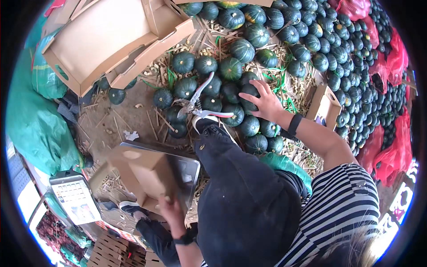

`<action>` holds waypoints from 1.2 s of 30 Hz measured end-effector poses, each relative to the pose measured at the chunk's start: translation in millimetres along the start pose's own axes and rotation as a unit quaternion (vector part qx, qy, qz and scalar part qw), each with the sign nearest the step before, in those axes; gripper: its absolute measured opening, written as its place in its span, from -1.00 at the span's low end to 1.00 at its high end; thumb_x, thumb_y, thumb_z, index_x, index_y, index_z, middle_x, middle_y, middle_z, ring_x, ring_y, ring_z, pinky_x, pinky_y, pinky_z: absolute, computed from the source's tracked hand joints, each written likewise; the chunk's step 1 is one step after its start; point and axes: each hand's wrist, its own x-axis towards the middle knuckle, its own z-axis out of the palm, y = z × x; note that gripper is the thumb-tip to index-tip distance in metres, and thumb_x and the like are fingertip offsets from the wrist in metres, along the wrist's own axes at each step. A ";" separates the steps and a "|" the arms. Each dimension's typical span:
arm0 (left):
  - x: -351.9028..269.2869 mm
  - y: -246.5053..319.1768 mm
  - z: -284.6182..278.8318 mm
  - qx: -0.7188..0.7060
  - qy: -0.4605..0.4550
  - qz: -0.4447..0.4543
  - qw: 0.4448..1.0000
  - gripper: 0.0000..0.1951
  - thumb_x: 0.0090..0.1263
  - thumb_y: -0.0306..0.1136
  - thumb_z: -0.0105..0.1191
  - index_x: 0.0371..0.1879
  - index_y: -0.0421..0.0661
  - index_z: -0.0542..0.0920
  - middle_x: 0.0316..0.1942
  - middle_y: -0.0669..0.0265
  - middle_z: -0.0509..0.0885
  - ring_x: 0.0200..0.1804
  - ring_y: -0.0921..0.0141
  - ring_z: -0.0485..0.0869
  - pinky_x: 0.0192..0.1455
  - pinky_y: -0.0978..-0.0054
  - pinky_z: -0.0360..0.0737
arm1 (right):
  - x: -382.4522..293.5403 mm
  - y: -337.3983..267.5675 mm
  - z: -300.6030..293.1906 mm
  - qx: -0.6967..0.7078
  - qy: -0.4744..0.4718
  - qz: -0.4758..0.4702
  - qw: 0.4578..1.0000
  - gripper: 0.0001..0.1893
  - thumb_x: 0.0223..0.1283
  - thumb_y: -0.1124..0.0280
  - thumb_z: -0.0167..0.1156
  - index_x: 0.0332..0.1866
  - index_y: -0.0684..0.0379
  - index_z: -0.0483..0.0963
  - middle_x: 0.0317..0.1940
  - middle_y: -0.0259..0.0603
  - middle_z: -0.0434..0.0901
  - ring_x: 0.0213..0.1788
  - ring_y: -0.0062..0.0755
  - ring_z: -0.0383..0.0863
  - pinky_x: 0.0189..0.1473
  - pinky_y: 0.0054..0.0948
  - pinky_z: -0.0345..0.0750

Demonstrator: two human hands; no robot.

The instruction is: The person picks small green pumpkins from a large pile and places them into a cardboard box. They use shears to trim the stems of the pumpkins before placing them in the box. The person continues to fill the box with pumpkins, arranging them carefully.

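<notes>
My left hand (171, 213) holds the near edge of a small cardboard box (133, 170), blurred by motion. The box is tilted over the metal platform of a weighing scale (191, 167) and partly hides it. My right hand (267, 103) is curled over a dark green squash (248, 95), fingers spread across its top. More round green squashes (230, 68) lie close around that hand. Pruning shears (193, 101), blades apart, lie over the squashes beside my shoe (205, 125). From above I cannot tell whether the gripped squash is lifted.
Large cardboard trays (100, 36) stand at the upper left. A big heap of squashes (340, 53) fills the right, with red mesh bags (397, 60) along it. A small cardboard box (323, 106) sits beside the heap. The scale's keypad display (75, 197) and green sacks (40, 116) are at left.
</notes>
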 end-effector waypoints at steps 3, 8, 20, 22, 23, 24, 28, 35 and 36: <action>8.6 -20.8 42.5 0.137 -0.001 0.098 0.986 -0.59 0.20 -0.48 0.14 0.09 -0.12 0.53 -0.10 0.10 0.55 -0.18 0.06 0.53 -0.05 0.32 0.51 | 9.3 5.3 5.8 0.079 0.068 -0.007 0.995 -0.14 -0.15 0.32 0.43 0.33 -0.33 0.16 0.29 -0.05 0.14 0.29 0.05 0.23 0.25 -0.19 0.40; 11.9 37.3 32.8 0.151 0.024 0.066 0.986 -0.39 0.22 -0.48 0.11 0.32 -0.03 0.31 0.06 0.02 0.46 0.07 0.05 0.46 0.07 0.22 0.48 | 24.9 -12.0 -21.4 0.938 -0.170 0.061 0.297 -0.32 0.23 -0.12 0.02 0.36 0.04 0.16 0.29 0.03 0.29 0.22 0.17 0.40 0.07 -0.05 0.54; 63.3 95.8 11.8 -0.468 0.076 -0.028 0.880 -0.23 0.22 -0.12 0.18 0.38 0.04 0.11 0.15 0.14 0.41 0.16 0.21 0.45 0.16 0.13 0.45 | 64.9 -102.9 -44.8 0.564 -0.080 -0.250 0.783 -0.66 0.17 0.32 0.26 0.06 0.14 0.52 0.09 -0.14 0.54 0.20 -0.24 0.47 0.26 -0.34 0.35; 51.1 48.6 -1.9 -0.578 0.080 -0.104 0.806 -0.28 0.23 -0.10 0.19 0.34 0.07 0.15 0.14 0.17 0.39 0.14 0.22 0.46 0.10 0.15 0.50 | 64.6 -72.4 -29.9 0.508 0.113 -0.043 0.853 -0.71 0.06 0.41 0.25 -0.06 0.16 0.54 -0.05 -0.13 0.58 0.06 -0.18 0.53 0.15 -0.30 0.44; 45.8 33.6 -6.5 -0.579 0.101 -0.131 0.798 -0.31 0.24 -0.12 0.18 0.33 0.07 0.17 0.14 0.18 0.39 0.14 0.23 0.46 0.08 0.16 0.52 | 63.7 -47.4 -15.6 0.349 0.210 0.050 0.912 -0.69 0.04 0.41 0.26 -0.05 0.15 0.54 -0.09 -0.14 0.58 0.04 -0.17 0.54 0.13 -0.27 0.45; 41.6 19.7 -6.7 -0.548 0.134 -0.132 0.815 -0.37 0.29 -0.18 0.13 0.32 0.07 0.19 0.19 0.17 0.35 0.16 0.21 0.45 0.10 0.18 0.50 | 64.8 -26.5 -4.4 0.277 0.254 0.112 0.920 -0.61 0.02 0.39 0.28 0.03 0.11 0.50 -0.05 -0.09 0.56 0.03 -0.10 0.53 0.12 -0.22 0.46; 29.0 -36.5 4.8 -0.360 0.141 -0.217 0.896 -0.40 0.31 -0.33 0.03 0.35 0.04 0.17 0.29 0.13 0.28 0.24 0.20 0.37 0.24 0.25 0.37 | 107.9 -5.8 14.3 0.247 0.090 0.265 0.928 -0.32 0.04 0.06 0.30 0.29 -0.05 0.24 0.03 0.09 0.47 0.11 0.02 0.48 0.12 -0.15 0.46; 44.1 45.1 -8.6 -0.148 0.204 0.003 0.968 -0.34 0.34 -0.28 -0.08 0.44 -0.05 0.06 0.42 0.08 0.13 0.44 0.21 0.10 0.43 0.28 0.03 | 130.0 -16.1 -1.0 0.356 0.248 0.138 0.890 -0.37 -0.01 0.11 0.39 0.17 0.03 0.33 0.01 -0.01 0.48 -0.02 -0.05 0.58 0.05 -0.24 0.53; 47.7 62.1 -9.6 -0.234 0.163 0.013 0.958 -0.34 0.36 -0.23 -0.08 0.44 -0.03 0.06 0.42 0.09 0.15 0.45 0.22 0.08 0.44 0.28 0.00 | 124.3 -34.9 -13.0 0.606 0.183 0.079 0.770 -0.42 0.11 0.08 0.32 0.17 0.13 0.33 0.12 -0.06 0.41 0.12 -0.20 0.49 0.13 -0.28 0.46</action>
